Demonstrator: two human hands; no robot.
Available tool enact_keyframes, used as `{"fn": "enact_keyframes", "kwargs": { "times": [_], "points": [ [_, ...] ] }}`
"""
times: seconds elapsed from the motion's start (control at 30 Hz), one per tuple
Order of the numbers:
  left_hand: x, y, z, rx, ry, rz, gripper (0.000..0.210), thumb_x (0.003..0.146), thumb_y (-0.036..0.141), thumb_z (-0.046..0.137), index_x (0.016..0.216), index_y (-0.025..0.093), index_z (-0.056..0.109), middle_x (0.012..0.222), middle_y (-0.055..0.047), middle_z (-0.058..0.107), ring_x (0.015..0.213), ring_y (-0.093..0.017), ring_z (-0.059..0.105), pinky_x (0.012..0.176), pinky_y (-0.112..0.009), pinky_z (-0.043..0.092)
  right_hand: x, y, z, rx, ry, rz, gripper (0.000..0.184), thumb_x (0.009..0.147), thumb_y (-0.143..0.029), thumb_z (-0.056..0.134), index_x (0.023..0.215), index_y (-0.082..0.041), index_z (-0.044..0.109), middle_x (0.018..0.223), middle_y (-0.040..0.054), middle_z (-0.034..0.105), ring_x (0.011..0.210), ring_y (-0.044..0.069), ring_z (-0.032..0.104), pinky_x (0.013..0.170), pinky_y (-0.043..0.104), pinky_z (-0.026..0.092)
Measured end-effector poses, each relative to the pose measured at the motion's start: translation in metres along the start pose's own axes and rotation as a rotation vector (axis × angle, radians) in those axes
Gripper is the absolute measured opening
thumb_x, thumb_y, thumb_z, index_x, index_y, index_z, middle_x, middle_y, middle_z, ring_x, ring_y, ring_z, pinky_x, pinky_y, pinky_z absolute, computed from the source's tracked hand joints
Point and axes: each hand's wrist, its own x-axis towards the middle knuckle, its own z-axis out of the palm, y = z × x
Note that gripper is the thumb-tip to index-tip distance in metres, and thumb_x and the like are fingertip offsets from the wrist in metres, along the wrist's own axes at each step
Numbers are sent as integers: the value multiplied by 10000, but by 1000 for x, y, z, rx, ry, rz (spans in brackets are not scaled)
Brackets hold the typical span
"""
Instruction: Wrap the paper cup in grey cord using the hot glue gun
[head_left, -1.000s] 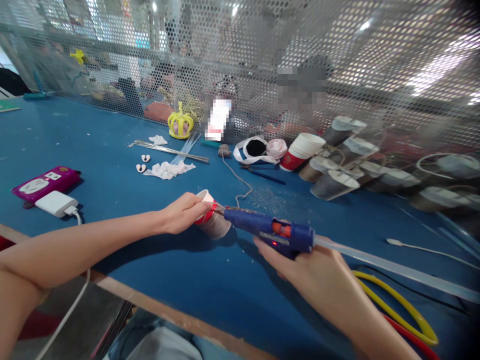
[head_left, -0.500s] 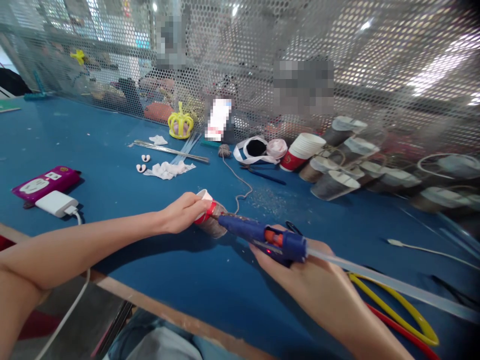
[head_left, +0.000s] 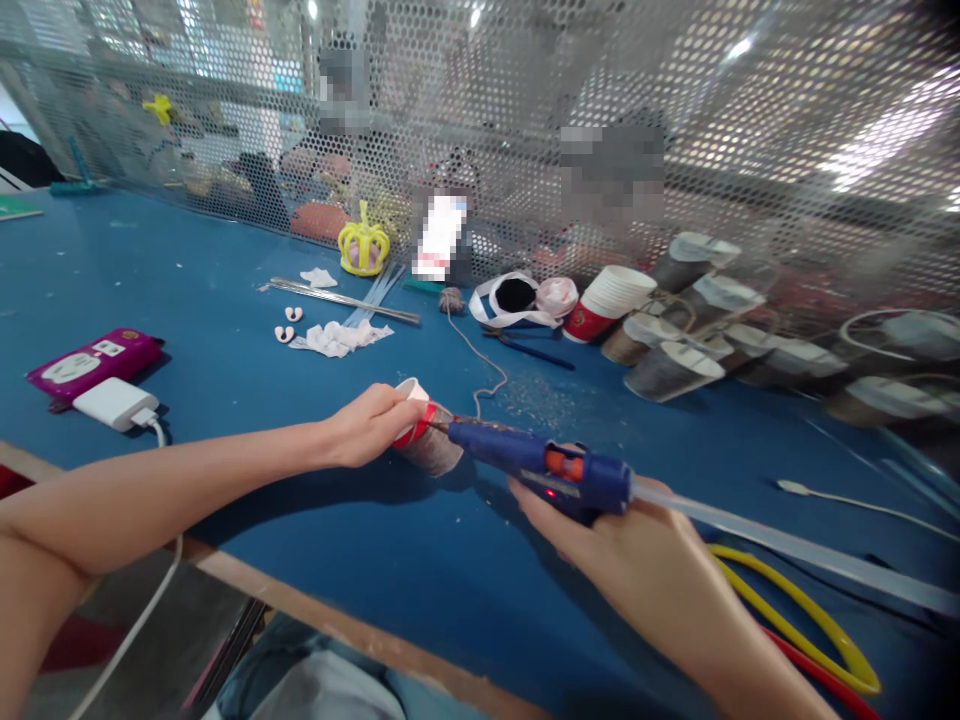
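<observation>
My left hand (head_left: 381, 422) is closed around a paper cup (head_left: 435, 452), which lies tilted just over the table, its white rim toward the back left. Red shows near the rim, and grey-brown cord covers the lower part. In my right hand (head_left: 622, 540) is a blue glue gun (head_left: 540, 462) with a small red light lit and a long clear glue stick out of its back. The nozzle points at the cup's side by the red band; whether it touches, I cannot tell. A grey string (head_left: 491, 378) runs from the cup to a small ball of yarn (head_left: 451, 300).
A power bank (head_left: 116, 403) and a purple case (head_left: 94, 362) lie at left. Behind stand a yellow crown (head_left: 364, 250), stacked paper cups (head_left: 611, 300) and several wrapped cups (head_left: 673, 372), before a perforated metal screen (head_left: 495, 110). Yellow tubing (head_left: 817, 620) lies at right.
The glue gun and my right hand have shifted slightly to the right. My left hand keeps its hold on the cup; the view has moved a little.
</observation>
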Motion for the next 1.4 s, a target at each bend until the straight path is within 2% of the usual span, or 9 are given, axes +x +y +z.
{"fn": "enact_keyframes", "kwargs": {
  "times": [0.17,0.37,0.5,0.7,0.83,0.97,1.13,1.23,1.4],
  "points": [
    [0,-2,-1,115,13,18,369,783,349,301,562,112,479,524,18,352,520,-91,301,496,-215,299,2,8,4,-60,57,-1,255,757,-358,441,581,-226,571,397,-12,471,361,140,451,367,252,370],
    [1,-2,-2,153,-3,43,359,775,358,278,527,134,410,526,21,308,521,-90,273,486,-213,272,9,-2,-4,-43,9,52,247,727,-293,460,517,-220,568,311,-39,377,293,124,411,310,238,335],
    [0,-1,-1,170,-5,43,351,773,356,270,506,146,358,519,23,285,520,-89,269,472,-213,241,12,-4,-7,-14,-34,41,231,717,-272,468,521,-211,573,313,-40,400,291,117,421,308,228,329],
    [-1,-1,-2,172,-6,60,350,783,342,273,493,151,316,515,27,269,514,-83,258,473,-218,216,6,4,3,1,18,82,280,747,-333,453,516,-218,560,301,-43,400,274,117,404,298,236,309],
    [-1,-2,-2,110,-4,40,347,781,332,296,518,131,402,522,25,298,521,-85,272,478,-215,243,2,5,3,-2,50,22,290,758,-373,438,536,-229,555,345,-25,436,324,133,437,333,247,346],
    [1,-5,-1,16,1,15,339,771,314,327,553,110,488,516,27,356,516,-82,297,469,-205,258,3,-5,-1,2,8,25,248,738,-306,451,514,-232,528,411,-7,483,386,139,469,391,243,387],
    [2,-5,0,-208,-51,24,319,757,294,372,689,99,616,591,13,546,572,-97,445,545,-201,367,0,-7,1,82,-30,15,188,730,-268,469,550,-220,495,483,-21,513,438,125,483,407,214,385],
    [3,-2,2,-302,-53,19,300,738,264,390,695,99,637,614,4,601,577,-101,495,568,-207,401,-5,-5,4,68,-49,-16,146,734,-254,492,591,-223,500,504,-42,524,452,109,474,413,196,377],
    [2,4,5,-333,-9,-6,283,722,231,383,641,95,617,590,3,594,556,-97,495,559,-214,417,-10,-6,5,-8,-74,-89,153,737,-192,475,588,-225,479,512,-50,521,431,92,449,433,199,352]
  ]
}}
